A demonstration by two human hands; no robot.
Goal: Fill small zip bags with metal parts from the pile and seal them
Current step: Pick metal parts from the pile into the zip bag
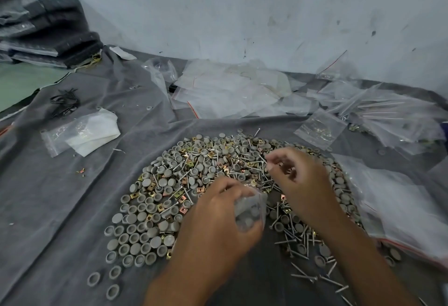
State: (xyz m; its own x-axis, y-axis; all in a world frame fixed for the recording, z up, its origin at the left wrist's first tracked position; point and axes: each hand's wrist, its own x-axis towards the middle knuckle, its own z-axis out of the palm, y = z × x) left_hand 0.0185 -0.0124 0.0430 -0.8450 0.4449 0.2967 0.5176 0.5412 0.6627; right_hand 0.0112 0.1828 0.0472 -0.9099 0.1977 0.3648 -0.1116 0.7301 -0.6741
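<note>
A wide pile of parts (184, 184) lies on a grey cloth (60, 196): grey round caps, brass square clips and long screws. My left hand (218, 218) grips a small clear zip bag (251, 211) with a few grey caps inside it, held just above the pile's near side. My right hand (300, 184) hovers over the pile's right half, fingers curled, with thumb and forefinger pinching together near a screw (263, 160); motion blur hides whether it holds the screw.
Empty clear zip bags (225, 92) are heaped at the back by the wall. Filled bags (388, 116) lie at the right, and a large plastic bag (400, 208) beside the pile. A bag with white paper (82, 131) and black bands (64, 103) lie left.
</note>
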